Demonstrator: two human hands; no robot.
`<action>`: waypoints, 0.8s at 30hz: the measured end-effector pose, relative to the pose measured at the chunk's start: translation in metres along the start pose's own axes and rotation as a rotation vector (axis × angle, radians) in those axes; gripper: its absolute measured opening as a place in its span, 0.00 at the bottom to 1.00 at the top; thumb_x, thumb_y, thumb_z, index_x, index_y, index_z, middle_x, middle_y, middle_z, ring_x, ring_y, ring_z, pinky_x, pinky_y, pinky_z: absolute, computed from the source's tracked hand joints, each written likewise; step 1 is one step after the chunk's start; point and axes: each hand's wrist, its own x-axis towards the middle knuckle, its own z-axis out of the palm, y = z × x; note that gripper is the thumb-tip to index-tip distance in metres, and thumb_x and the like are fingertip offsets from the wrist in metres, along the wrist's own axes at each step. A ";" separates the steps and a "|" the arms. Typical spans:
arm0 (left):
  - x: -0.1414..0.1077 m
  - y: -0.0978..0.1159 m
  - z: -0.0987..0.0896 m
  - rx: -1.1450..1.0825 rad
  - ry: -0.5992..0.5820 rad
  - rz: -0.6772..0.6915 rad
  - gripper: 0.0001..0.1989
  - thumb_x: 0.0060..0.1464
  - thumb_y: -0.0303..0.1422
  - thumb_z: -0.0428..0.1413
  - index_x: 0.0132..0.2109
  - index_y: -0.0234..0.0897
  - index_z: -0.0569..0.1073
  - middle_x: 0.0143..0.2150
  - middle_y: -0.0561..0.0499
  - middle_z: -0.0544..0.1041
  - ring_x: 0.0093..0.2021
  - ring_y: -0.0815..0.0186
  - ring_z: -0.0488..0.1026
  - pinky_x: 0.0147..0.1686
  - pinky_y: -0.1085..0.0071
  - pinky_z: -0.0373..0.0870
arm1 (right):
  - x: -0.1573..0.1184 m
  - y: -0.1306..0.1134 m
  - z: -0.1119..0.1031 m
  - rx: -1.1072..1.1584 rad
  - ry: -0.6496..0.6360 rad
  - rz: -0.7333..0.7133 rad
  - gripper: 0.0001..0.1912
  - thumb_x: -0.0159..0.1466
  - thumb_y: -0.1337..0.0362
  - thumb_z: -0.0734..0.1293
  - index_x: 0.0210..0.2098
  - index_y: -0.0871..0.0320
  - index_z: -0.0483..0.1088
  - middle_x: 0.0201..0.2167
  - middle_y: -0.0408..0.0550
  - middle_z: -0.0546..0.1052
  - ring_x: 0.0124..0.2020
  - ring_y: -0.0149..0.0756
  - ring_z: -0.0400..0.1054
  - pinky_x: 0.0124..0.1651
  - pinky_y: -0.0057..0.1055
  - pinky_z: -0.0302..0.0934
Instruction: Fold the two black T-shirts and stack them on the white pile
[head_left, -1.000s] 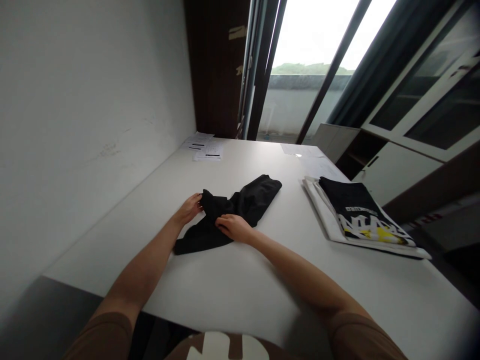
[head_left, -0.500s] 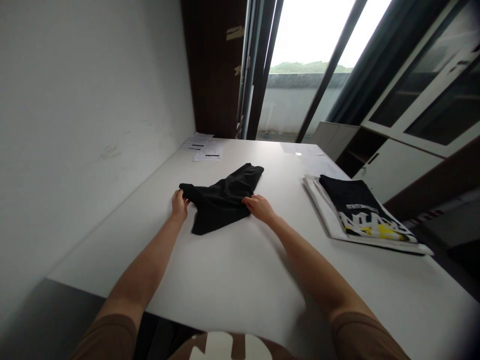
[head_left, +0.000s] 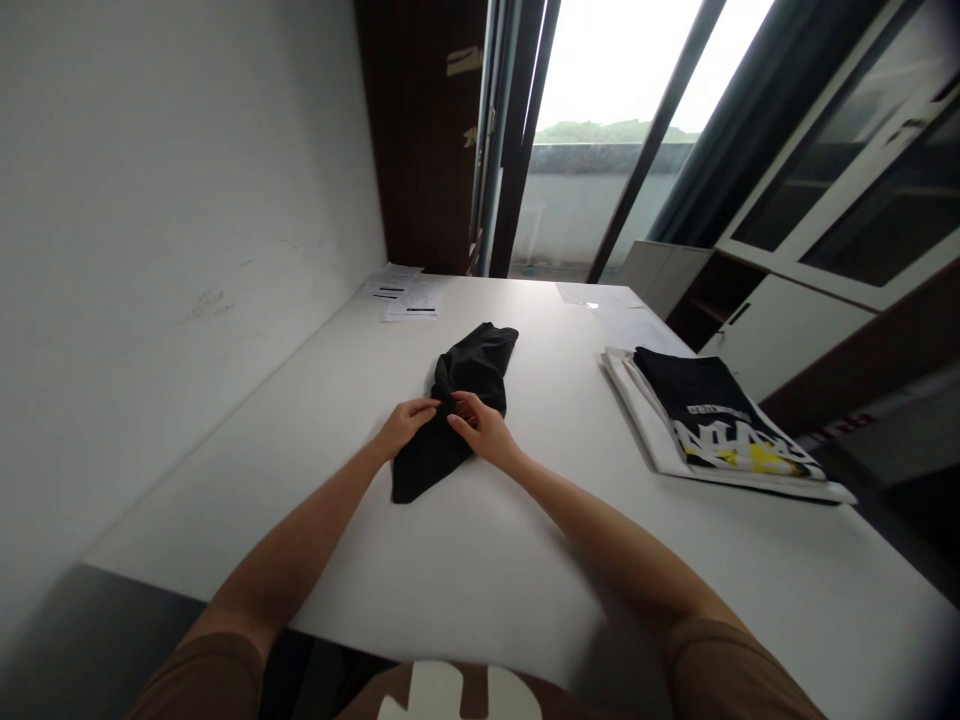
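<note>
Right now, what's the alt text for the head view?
Left hand and right hand, close together, touch a rumpled black cloth on a white table. Folded clothes are stacked to the right; papers lie at the far end.

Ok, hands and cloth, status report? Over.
Left hand, right hand on black cloth. Cloth bunched. Folded black and white clothes at right, out of the way.
</note>
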 end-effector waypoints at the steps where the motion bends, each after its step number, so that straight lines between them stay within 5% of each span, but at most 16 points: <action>1: -0.002 -0.001 0.003 0.032 -0.031 0.005 0.16 0.54 0.41 0.64 0.46 0.37 0.83 0.46 0.46 0.82 0.51 0.54 0.75 0.55 0.59 0.69 | -0.001 -0.001 0.001 -0.042 0.029 0.010 0.22 0.66 0.50 0.68 0.56 0.49 0.67 0.40 0.45 0.78 0.38 0.38 0.73 0.40 0.34 0.68; 6: -0.001 -0.007 0.005 -0.023 -0.151 0.022 0.16 0.57 0.37 0.60 0.51 0.38 0.82 0.52 0.45 0.81 0.56 0.54 0.74 0.61 0.58 0.66 | 0.002 0.010 -0.003 -0.104 0.106 0.097 0.09 0.65 0.54 0.66 0.37 0.51 0.65 0.26 0.39 0.69 0.27 0.35 0.64 0.33 0.31 0.59; 9: 0.001 -0.010 0.001 0.025 -0.114 0.047 0.18 0.59 0.38 0.58 0.53 0.38 0.80 0.52 0.43 0.80 0.53 0.56 0.76 0.56 0.59 0.69 | 0.011 0.022 -0.010 0.009 0.174 0.129 0.13 0.66 0.54 0.63 0.29 0.52 0.57 0.23 0.38 0.62 0.26 0.34 0.59 0.31 0.30 0.57; 17: -0.010 -0.008 0.009 0.733 -0.265 0.268 0.22 0.52 0.36 0.63 0.54 0.37 0.77 0.43 0.46 0.77 0.42 0.59 0.73 0.47 0.62 0.70 | 0.031 0.038 -0.027 0.463 0.395 0.271 0.19 0.62 0.49 0.66 0.30 0.52 0.53 0.26 0.38 0.59 0.25 0.31 0.57 0.26 0.27 0.59; 24: -0.017 -0.003 0.020 0.911 -0.216 0.279 0.10 0.50 0.29 0.58 0.42 0.40 0.74 0.38 0.48 0.76 0.39 0.59 0.74 0.41 0.65 0.70 | 0.026 0.016 -0.026 0.851 0.204 0.312 0.20 0.59 0.48 0.72 0.37 0.51 0.61 0.31 0.39 0.70 0.27 0.31 0.66 0.28 0.29 0.69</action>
